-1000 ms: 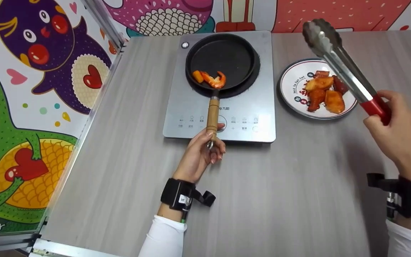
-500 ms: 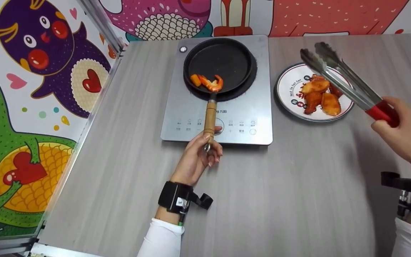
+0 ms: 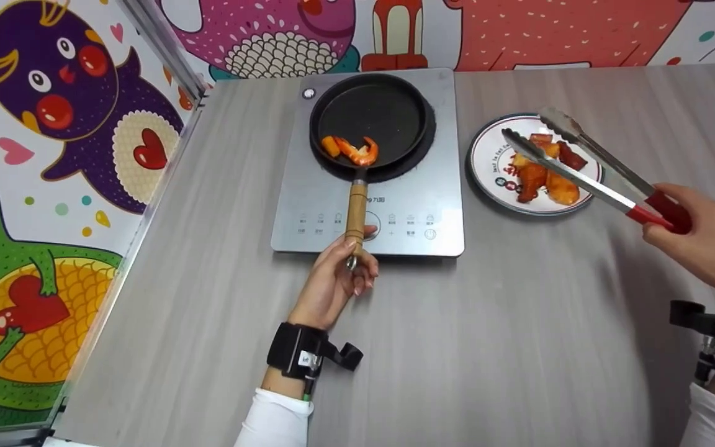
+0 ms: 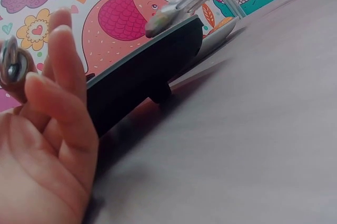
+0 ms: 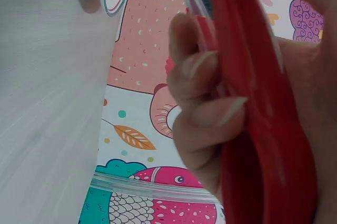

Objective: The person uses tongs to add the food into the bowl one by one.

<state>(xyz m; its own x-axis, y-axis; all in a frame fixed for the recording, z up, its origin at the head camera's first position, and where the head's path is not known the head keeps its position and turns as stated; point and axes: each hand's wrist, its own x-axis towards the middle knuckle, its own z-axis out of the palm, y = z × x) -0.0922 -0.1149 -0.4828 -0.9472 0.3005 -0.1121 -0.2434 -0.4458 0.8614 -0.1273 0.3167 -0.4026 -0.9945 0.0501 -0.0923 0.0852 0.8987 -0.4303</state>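
My left hand grips the end of the bamboo-coloured handle of a small black frying pan. A shrimp and an orange chunk lie in the pan near the handle. My right hand holds metal tongs by their red grips. The tongs' tips stand apart over a white plate with several glazed pieces of food. Whether the tips touch the food cannot be told. In the right wrist view, the fingers curl round the grips.
Beneath the pan is a silver induction cooker, its control panel facing me. It stands on a grey wood-grain table, with the plate to its right. Cartoon-painted walls border the table at the back and left, with a metal rail at the corner.
The tongs have come down from above the plate's far side to over the food, and their arms have spread apart. My left hand keeps its grip on the pan handle.
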